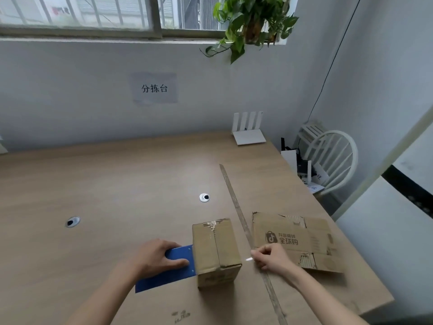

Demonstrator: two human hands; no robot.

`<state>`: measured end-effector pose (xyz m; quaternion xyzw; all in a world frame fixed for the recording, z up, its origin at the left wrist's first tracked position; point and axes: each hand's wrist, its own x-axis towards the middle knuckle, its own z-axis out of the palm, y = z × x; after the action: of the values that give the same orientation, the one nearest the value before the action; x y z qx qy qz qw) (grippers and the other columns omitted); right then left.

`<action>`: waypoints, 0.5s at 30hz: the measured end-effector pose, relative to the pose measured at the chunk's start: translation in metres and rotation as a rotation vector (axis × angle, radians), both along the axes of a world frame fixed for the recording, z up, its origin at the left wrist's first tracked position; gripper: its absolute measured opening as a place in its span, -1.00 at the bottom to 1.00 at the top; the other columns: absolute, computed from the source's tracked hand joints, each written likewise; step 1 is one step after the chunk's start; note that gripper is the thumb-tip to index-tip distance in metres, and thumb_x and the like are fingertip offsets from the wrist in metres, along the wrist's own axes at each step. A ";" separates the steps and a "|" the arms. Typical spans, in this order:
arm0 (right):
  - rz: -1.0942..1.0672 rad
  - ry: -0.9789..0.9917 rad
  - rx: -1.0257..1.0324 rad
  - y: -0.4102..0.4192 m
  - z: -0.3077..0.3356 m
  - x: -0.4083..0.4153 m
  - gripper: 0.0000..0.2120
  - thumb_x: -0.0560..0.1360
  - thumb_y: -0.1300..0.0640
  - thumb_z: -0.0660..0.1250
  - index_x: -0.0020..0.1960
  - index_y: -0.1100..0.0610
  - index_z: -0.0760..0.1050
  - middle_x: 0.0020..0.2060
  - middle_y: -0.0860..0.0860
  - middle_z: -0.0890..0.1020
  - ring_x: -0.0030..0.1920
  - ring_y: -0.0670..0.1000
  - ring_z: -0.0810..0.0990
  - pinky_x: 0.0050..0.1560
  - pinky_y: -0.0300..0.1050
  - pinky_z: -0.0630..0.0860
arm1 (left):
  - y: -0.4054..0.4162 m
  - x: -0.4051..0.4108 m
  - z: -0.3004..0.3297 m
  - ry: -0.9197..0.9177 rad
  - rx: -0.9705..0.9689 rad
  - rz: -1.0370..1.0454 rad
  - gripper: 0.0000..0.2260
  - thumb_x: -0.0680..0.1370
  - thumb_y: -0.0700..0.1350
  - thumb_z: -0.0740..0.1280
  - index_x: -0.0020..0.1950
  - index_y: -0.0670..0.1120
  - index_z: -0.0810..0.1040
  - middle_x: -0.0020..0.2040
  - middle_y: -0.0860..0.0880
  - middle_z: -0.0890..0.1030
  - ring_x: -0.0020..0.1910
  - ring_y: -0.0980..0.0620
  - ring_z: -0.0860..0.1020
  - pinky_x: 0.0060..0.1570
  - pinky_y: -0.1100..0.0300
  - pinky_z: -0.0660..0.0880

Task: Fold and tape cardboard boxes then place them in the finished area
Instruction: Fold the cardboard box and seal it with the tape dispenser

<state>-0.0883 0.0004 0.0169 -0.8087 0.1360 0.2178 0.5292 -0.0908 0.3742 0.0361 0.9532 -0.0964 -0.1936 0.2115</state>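
Note:
A folded cardboard box stands upright near the table's front, with clear tape along its top seam. My left hand grips a blue tape dispenser lying flat against the box's left side. Just right of the box, my right hand pinches a strip of clear tape whose end glints between the fingers and the box. A flattened cardboard box with a printed logo lies on the table behind my right hand.
A long strip of tape runs down the wooden table, marking off its right part. Two cable holes sit in the tabletop. A white router stands at the back; a white chair is beside the table.

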 end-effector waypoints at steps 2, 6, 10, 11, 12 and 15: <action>-0.014 0.004 0.003 0.001 -0.008 -0.002 -0.74 0.53 0.15 0.48 -0.04 0.38 0.64 -0.25 0.11 0.67 -0.26 -0.05 0.60 -0.23 -0.25 0.58 | 0.001 -0.003 -0.006 -0.001 -0.007 0.002 -0.56 0.35 0.54 0.25 0.04 0.32 0.58 -0.17 0.35 0.61 -0.20 0.32 0.56 -0.15 0.21 0.55; -0.046 -0.001 -0.012 0.004 -0.015 -0.003 -0.72 0.53 0.13 0.48 -0.04 0.38 0.63 -0.28 0.09 0.65 -0.26 -0.04 0.59 -0.21 -0.22 0.57 | -0.001 -0.007 -0.015 0.005 -0.040 0.017 -0.60 0.34 0.57 0.23 0.02 0.40 0.54 -0.16 0.40 0.59 -0.21 0.33 0.57 -0.18 0.20 0.56; -0.050 0.009 0.000 0.005 -0.017 -0.001 -0.76 0.52 0.12 0.49 -0.09 0.33 0.65 -0.31 0.07 0.65 -0.29 -0.05 0.57 -0.21 -0.20 0.56 | -0.001 -0.010 -0.020 0.001 -0.040 0.024 -0.64 0.32 0.60 0.20 -0.01 0.49 0.51 -0.16 0.44 0.57 -0.19 0.35 0.56 -0.22 0.25 0.52; -0.044 0.009 -0.005 0.005 -0.017 0.000 -0.76 0.52 0.11 0.49 -0.10 0.33 0.65 -0.31 0.07 0.65 -0.29 -0.05 0.57 -0.21 -0.19 0.56 | -0.001 -0.010 -0.021 -0.002 -0.039 0.024 -0.64 0.32 0.60 0.20 -0.02 0.48 0.51 -0.16 0.43 0.58 -0.19 0.35 0.55 -0.23 0.26 0.52; -0.040 0.010 -0.008 0.005 -0.017 0.000 -0.75 0.52 0.11 0.49 -0.10 0.32 0.65 -0.32 0.06 0.65 -0.28 -0.04 0.58 -0.21 -0.18 0.56 | -0.001 -0.009 -0.022 -0.005 -0.033 0.025 -0.64 0.32 0.60 0.20 -0.03 0.47 0.52 -0.17 0.41 0.58 -0.19 0.36 0.55 -0.23 0.27 0.51; -0.040 0.013 -0.012 0.005 -0.020 0.000 -0.79 0.52 0.11 0.49 -0.15 0.27 0.64 -0.36 0.04 0.62 -0.32 -0.05 0.55 -0.24 -0.18 0.52 | -0.003 -0.009 -0.025 -0.013 -0.004 0.031 -0.62 0.33 0.59 0.20 -0.04 0.43 0.54 -0.18 0.35 0.60 -0.19 0.35 0.55 -0.25 0.30 0.49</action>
<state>-0.0882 0.0052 -0.0031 -0.8076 0.1569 0.2115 0.5276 -0.0999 0.3712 0.0108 0.9554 -0.0834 -0.1837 0.2157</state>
